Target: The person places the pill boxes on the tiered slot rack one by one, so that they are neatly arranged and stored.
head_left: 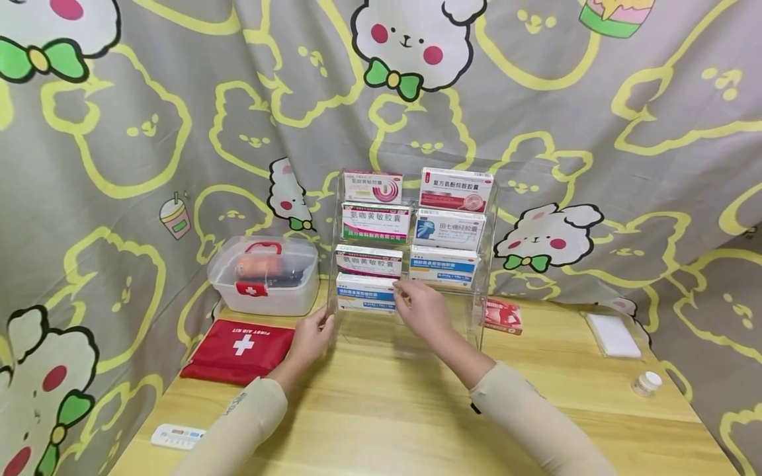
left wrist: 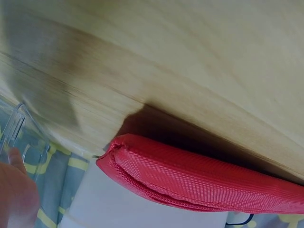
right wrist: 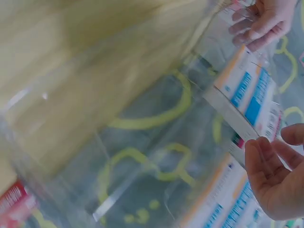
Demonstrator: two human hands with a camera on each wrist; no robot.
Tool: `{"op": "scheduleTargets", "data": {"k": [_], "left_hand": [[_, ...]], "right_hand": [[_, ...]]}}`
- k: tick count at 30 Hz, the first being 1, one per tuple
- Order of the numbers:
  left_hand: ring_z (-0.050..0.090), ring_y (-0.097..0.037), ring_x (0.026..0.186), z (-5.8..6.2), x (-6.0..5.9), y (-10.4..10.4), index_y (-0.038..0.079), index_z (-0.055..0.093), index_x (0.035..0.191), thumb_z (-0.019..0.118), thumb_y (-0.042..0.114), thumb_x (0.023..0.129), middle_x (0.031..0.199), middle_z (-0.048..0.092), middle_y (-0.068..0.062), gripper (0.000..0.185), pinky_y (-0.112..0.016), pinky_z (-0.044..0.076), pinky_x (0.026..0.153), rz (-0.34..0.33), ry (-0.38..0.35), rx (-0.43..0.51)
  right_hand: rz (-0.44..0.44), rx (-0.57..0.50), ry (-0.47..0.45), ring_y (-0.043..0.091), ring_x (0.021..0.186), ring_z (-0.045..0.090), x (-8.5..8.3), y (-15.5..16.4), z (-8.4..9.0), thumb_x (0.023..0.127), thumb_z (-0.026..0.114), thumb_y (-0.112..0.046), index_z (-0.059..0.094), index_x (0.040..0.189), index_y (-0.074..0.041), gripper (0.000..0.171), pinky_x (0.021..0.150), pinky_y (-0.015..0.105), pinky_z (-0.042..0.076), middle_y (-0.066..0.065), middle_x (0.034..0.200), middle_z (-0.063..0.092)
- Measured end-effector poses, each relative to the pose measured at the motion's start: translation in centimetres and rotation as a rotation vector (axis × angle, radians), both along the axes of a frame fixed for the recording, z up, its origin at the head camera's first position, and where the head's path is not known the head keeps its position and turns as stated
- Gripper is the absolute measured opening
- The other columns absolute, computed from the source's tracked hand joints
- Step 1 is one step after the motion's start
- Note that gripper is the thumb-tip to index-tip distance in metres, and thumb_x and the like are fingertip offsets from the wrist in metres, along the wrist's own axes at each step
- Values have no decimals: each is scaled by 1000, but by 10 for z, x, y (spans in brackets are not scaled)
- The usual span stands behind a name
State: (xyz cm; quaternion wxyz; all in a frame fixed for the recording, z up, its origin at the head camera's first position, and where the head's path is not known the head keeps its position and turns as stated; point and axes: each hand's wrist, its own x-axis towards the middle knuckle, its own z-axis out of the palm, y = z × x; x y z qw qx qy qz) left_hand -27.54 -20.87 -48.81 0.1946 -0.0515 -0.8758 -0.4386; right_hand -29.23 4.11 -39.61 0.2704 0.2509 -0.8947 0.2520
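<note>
Left hand (head_left: 309,338) braces the clear rack (head_left: 485,277) with flat fingers, steadying it, while right hand (head_left: 423,309) pinches the blue-striped box (head_left: 364,295), grip narrow

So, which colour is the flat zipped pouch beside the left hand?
Red, with a white cross; the first-aid pouch shows best in the head view.

A: What text can one read here?

B: The red pouch (head_left: 238,349) on the worktop carries "FIRST AID KIT" above a white cross.

A: And the boxes in the clear rack (head_left: 411,258)?

B: The green box (head_left: 376,223) shows "氨咖黄敏胶囊". The upper right box (head_left: 456,190) shows "复方氨酚烷胺胶囊". Smaller print is too small to read.

A: Other signs?

B: The clear case (head_left: 264,275) has a white cross on its red latch.
</note>
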Motion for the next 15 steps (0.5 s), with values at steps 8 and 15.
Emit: {"op": "scheduleTargets", "data": {"k": [8,15], "left_hand": [[67,-27,90,-2,-2,3,0,61,123,59,6,89,107,68,-19,34,-40,56,76,-5,43,4],[67,-27,88,-4,0,2,0,61,122,59,5,89,102,69,-19,34,-41,56,76,9,34,14]], "right_hand": [[-6,-84,187,12,68,64,25,44,49,85,63,-15,73,97,-11,16,53,21,50,1,84,70],[-74,-166,212,13,67,63,34,88,77,85,62,-14,74,92,-10,15,56,30,51,2,85,71]]}}
